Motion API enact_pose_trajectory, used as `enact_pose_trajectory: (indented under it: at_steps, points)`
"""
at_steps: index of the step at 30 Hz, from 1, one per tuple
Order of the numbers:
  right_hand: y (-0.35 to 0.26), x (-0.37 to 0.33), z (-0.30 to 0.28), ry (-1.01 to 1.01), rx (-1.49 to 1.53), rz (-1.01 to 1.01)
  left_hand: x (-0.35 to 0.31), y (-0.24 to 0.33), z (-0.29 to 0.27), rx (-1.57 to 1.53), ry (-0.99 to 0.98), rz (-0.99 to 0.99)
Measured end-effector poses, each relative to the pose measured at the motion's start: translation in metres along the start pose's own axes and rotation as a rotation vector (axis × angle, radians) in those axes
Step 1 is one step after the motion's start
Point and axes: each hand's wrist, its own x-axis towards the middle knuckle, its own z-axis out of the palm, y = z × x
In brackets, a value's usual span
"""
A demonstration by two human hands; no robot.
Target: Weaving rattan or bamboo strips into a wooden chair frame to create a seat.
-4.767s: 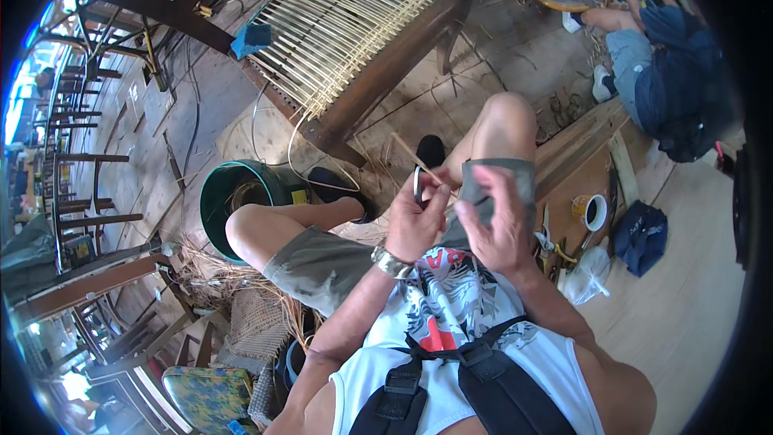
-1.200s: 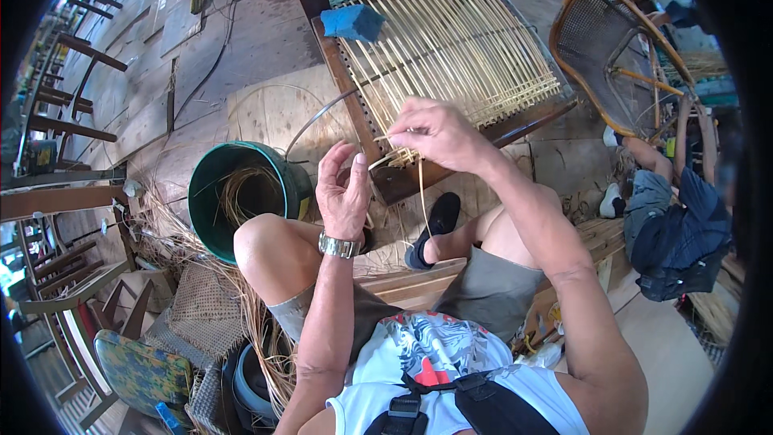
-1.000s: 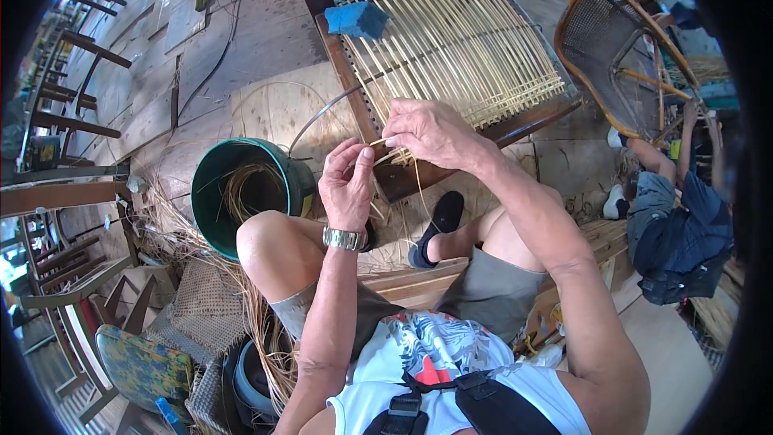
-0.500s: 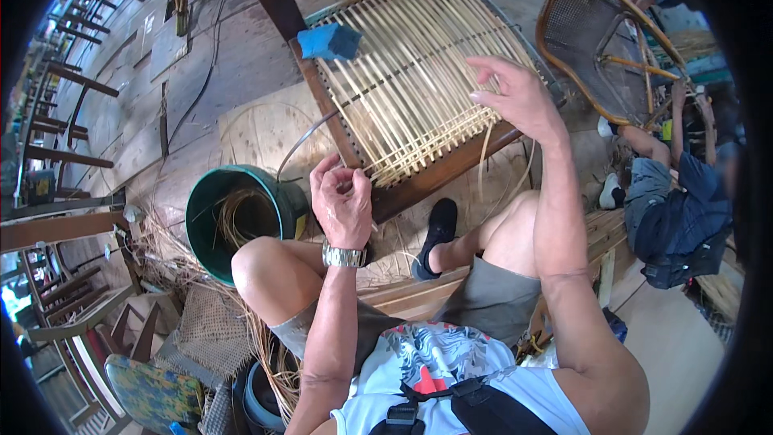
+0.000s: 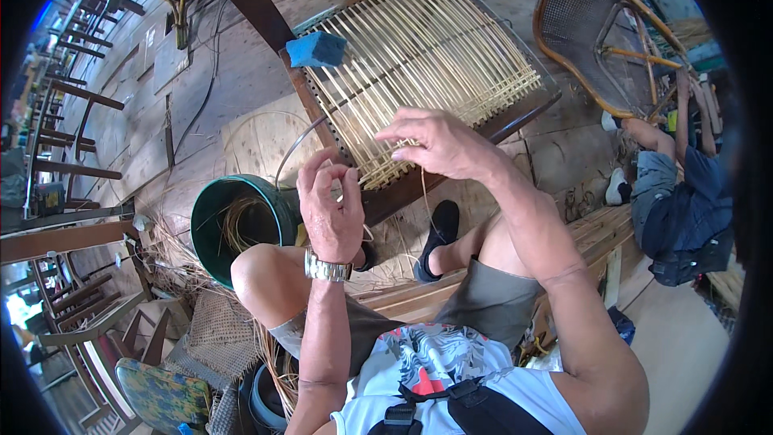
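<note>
A wooden frame [image 5: 515,117] woven with pale cane strips [image 5: 419,56] lies on the floor in front of my knees. My right hand [image 5: 439,145] hovers over its near edge, pinching a thin cane strand [image 5: 422,193] that hangs down toward my leg. My left hand [image 5: 330,209], with a metal watch on the wrist, is closed around a small light tool or strand end near the frame's near corner. A blue sponge [image 5: 316,49] rests on the frame's left rail.
A green bucket [image 5: 211,229] holding coiled cane stands left of my knee. Loose cane and woven panels [image 5: 217,330] lie at lower left. A rattan chair frame [image 5: 596,24] sits at upper right, with another person [image 5: 676,193] seated beside it. Wooden furniture frames [image 5: 72,161] line the left.
My right hand came back down from the raised pull to the frame's near edge, with the strand still in it. My left hand stayed near the frame corner.
</note>
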Motion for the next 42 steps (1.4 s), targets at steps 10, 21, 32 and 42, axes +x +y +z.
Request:
enact_pose_trajectory:
  at_steps: [10,21,32,42]
  points:
    - [-0.005,0.009,0.015,-0.047,0.442,0.089,0.013,0.009,0.007,-0.244,-0.081,-0.125]
    - [-0.008,-0.001,0.02,-0.049,0.163,-0.087,-0.008,-0.006,0.001,-0.41,-0.199,-0.492]
    - [-0.032,-0.046,0.033,0.547,0.09,0.095,-0.055,0.004,-0.006,-0.581,-0.168,-0.308]
    - [-0.023,-0.105,0.036,0.516,0.178,0.276,-0.08,0.038,-0.045,-0.215,-0.258,-0.083]
